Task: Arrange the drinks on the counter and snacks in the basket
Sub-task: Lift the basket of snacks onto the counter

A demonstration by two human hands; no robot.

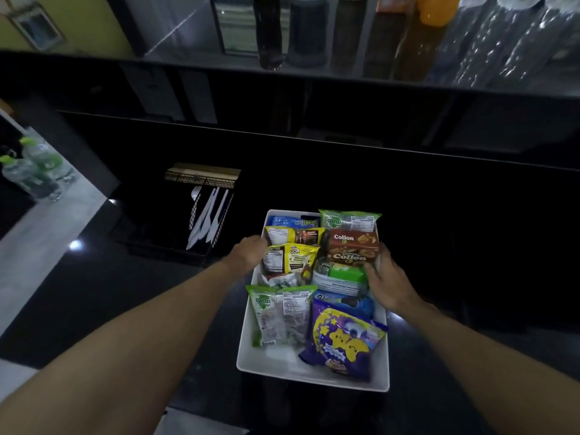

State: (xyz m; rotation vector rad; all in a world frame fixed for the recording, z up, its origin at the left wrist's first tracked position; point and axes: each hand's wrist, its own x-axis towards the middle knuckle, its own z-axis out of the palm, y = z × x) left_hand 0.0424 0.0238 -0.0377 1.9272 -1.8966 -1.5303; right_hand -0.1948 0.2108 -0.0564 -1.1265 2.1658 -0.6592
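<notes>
Nearest, below both wrists, a purple snack bag (342, 343) and a green packet (279, 315) lie in the white basket (276, 362). The left hand (249, 254) reaches over the basket's left rim, its fingertips hidden behind the yellow packets (292, 259) – I cannot tell its grip. The right hand (390, 285) rests loosely spread against the end of the Collon box (353, 251), pressing rather than pinching. The snacks look nearly settled – only straightening seems left. Beyond the left hand stands a cutlery holder (204, 215). Far beyond both hands, bottles (268, 29) line the raised counter (345, 70), while two water bottles (34, 171) far left may need moving.
</notes>
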